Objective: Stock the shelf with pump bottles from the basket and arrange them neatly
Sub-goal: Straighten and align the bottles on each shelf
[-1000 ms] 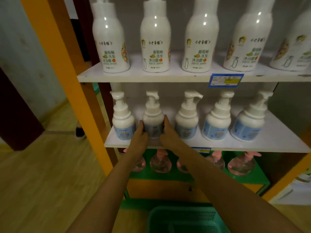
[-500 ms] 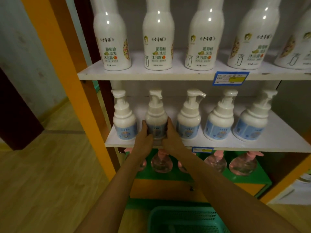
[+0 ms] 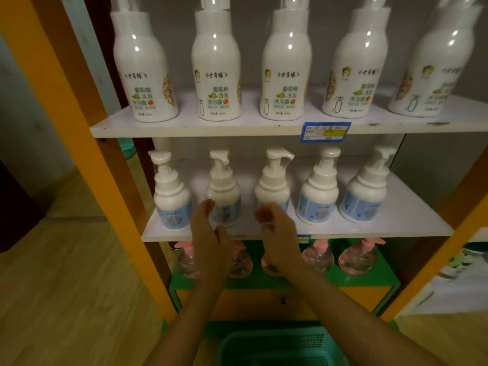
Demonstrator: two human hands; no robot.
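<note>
Several small white pump bottles with blue labels stand in a row on the middle white shelf. The second bottle from the left stands free between my hands. My left hand hovers just in front of its left side, fingers apart, holding nothing. My right hand is in front of the third bottle, fingers loosely curled and empty. The teal basket sits below at the bottom edge; its inside is mostly out of view.
Tall white bottles line the upper shelf, which carries a blue price tag. Clear bottles with pink pumps stand on a green shelf below. An orange frame post rises at the left, with wooden floor beyond.
Both hands have let go of the second bottle and drawn back from it toward me; the right hand shifted to the right. The bottle stays upright in the row.
</note>
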